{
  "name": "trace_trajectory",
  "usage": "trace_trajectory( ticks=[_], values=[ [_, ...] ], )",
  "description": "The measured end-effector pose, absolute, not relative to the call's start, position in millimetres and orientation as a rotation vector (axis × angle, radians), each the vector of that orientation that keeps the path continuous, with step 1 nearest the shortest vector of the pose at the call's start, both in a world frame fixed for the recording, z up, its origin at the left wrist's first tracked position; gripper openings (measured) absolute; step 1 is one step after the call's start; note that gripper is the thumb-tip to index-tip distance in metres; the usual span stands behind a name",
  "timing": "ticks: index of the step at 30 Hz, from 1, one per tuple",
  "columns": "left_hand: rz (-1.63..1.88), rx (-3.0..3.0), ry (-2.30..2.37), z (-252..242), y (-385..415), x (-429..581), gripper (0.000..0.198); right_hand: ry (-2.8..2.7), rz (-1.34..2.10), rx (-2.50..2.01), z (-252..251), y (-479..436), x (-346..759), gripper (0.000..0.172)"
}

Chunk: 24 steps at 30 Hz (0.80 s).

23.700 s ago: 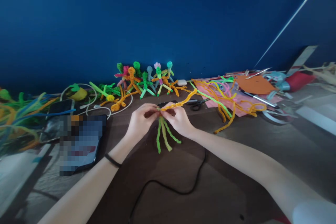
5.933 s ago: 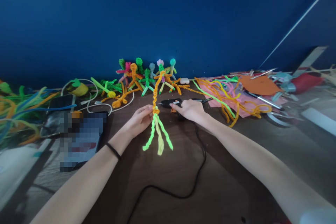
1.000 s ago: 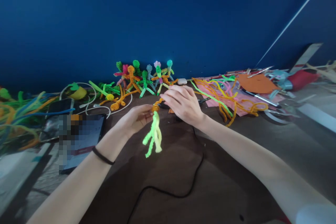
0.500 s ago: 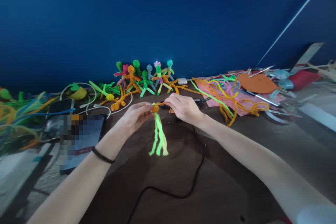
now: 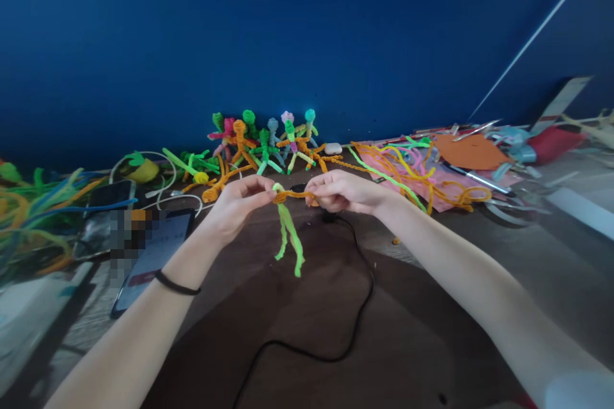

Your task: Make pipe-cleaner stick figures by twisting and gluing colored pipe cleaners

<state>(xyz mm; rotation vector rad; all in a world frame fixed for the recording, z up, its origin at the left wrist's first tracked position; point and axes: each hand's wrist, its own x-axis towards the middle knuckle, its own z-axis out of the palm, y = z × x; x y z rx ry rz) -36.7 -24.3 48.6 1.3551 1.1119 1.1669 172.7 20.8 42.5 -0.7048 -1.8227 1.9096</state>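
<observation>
Between my hands, above the table, hangs a small bundle of light-green pipe cleaners (image 5: 290, 236) with its fuzzy strands pointing down. An orange pipe cleaner (image 5: 295, 194) wraps round the top of the bundle and stretches to the right. My left hand (image 5: 240, 204) pinches the bundle at its wrapped top. With thumb and fingers, my right hand (image 5: 338, 192) grips the orange pipe cleaner at its right part. Behind them, several pipe-cleaner figures (image 5: 265, 152) stand against the blue wall, and an orange one (image 5: 218, 190) lies near my left hand.
Loose pipe cleaners (image 5: 407, 172) and pink sheets lie at the right with an orange sheet (image 5: 472, 151). More strands (image 5: 29, 217) spread at the far left, beside phones (image 5: 156, 255) and a white cable (image 5: 175, 169). A black cable (image 5: 357, 307) curves across the table.
My right hand has moved slightly right and turned, and the orange pipe cleaner spans a wider gap between the hands. My left hand shifted a little left; the green strands swung.
</observation>
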Motion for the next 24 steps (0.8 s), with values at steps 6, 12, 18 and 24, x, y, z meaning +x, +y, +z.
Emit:
trace_trajectory(
  ticks=[6,12,18,24],
  values=[
    [1.149,1.353,1.122,52,-25,-38,0.013,-1.887,1.910,-0.709,51,21,181,0.017],
    [1.093,1.104,1.079,50,-23,-36,0.008,-2.302,0.960,-0.788,53,14,179,0.020],
    [1.243,0.614,1.102,42,-13,-34,0.014,-2.260,-0.280,-0.909,42,11,168,0.018],
    [1.117,0.485,1.111,49,-21,-23,0.018,-2.169,-0.402,-0.800,24,8,156,0.028]
  ],
)
